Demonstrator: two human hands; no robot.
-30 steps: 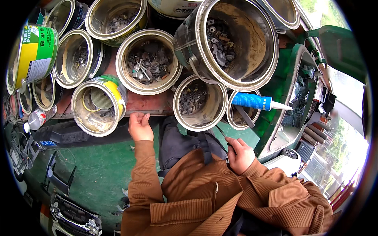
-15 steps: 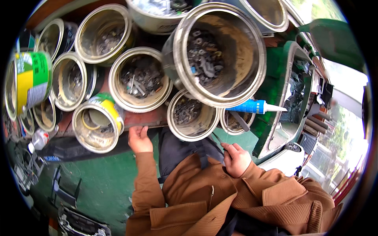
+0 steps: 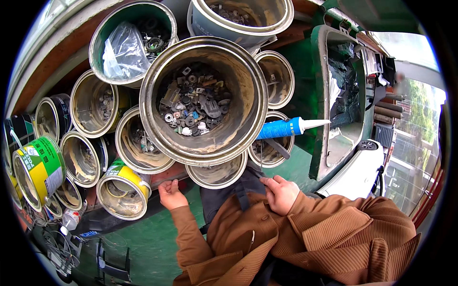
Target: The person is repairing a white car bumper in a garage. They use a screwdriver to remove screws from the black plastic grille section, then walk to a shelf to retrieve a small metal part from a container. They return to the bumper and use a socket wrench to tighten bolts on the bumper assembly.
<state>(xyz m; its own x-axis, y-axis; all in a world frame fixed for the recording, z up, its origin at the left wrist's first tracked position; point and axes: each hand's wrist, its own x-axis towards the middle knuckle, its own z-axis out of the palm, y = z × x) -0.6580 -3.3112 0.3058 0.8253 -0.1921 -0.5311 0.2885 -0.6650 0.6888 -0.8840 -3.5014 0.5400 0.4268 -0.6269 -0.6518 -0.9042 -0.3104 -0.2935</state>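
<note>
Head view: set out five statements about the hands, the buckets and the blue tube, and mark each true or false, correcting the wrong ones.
1. The right hand holds a slim tool. True.
2. The white nozzle of the blue tube points to the picture's left. False: the white nozzle points right.
3. A clear plastic bag lies in the bucket with a green inside. True.
4. The biggest-looking bucket contains liquid. False: the biggest-looking bucket contains small loose parts.
5. The left hand grips the white nozzle. False: the left hand is by the edge of the red tabletop.
</note>
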